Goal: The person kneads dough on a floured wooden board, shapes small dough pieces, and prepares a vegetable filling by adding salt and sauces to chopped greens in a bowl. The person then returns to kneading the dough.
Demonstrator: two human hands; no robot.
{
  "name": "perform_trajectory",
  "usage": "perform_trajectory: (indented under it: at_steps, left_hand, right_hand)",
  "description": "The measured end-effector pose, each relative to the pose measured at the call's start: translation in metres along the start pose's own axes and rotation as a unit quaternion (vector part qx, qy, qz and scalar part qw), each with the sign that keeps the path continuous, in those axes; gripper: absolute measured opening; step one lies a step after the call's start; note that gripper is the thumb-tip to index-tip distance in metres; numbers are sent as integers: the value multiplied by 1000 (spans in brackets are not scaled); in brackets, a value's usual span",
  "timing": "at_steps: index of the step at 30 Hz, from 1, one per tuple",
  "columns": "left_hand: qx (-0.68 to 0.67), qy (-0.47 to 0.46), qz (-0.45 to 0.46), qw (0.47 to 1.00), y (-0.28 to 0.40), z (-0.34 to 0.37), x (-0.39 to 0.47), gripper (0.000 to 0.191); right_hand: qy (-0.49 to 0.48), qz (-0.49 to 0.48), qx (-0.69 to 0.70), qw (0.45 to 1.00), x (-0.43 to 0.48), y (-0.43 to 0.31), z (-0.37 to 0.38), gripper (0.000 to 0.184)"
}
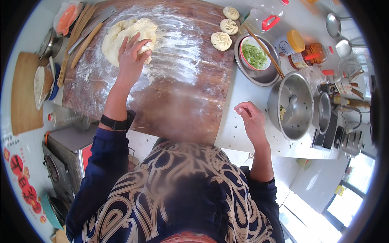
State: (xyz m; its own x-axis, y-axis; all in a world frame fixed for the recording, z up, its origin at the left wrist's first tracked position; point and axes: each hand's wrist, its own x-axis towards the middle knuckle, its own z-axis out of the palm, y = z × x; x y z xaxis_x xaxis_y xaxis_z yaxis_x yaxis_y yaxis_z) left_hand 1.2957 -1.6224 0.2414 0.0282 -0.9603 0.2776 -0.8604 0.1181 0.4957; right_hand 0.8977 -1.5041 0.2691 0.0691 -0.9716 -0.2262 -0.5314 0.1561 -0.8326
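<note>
My left hand (pixel 133 57) is over the near right side of a large pale dough mass (pixel 114 39) on the floured wooden board (pixel 182 109). Between its thumb and fingers is a small lump of dough (pixel 146 48). Its wrist bears a black band. My right hand (pixel 250 118) hovers over the white counter (pixel 235 133), left of a large steel bowl (pixel 275 106). The fingers there are curled in towards the thumb, and I see nothing in them. A spoon (pixel 290 107) and a little filling (pixel 282 112) lie in that bowl. Three pleated buns (pixel 221 41) sit at the board's far right corner.
A rolling pin (pixel 87 45) and a dough knife (pixel 100 18) lie at the board's left edge. Right of the board, a steel basin (pixel 263 81) holds a bowl of chopped greens (pixel 254 54), with chopsticks (pixel 267 54) across it. Jars, bottles and a smaller steel bowl (pixel 324 112) stand farther right.
</note>
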Motion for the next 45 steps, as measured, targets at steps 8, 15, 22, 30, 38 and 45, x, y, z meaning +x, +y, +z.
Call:
perform_trajectory:
  at_steps: [8, 15, 22, 30, 38, 45]
  left_hand:
    - [106, 0, -24, 994, -10, 17, 3, 67]
    - [218, -10, -112, 969, -4, 6, 22, 85]
    - [316, -39, -149, 936, 4, 24, 30, 80]
    - [162, -36, -108, 980, -20, 8, 18, 74]
    - [-24, 31, -12, 999, 32, -2, -42, 50]
    - [-124, -67, -27, 990, 112, 21, -65, 34]
  right_hand:
    - [17, 28, 5, 999, 16, 6, -6, 10]
    - [59, 22, 71, 995, 44, 19, -4, 22]
    - [117, 35, 253, 960, 64, 30, -6, 29]
    - [207, 6, 211, 955, 84, 35, -13, 31]
    - [228, 15, 112, 967, 100, 44, -20, 28]
    - [232, -56, -134, 962, 110, 42, -31, 24]
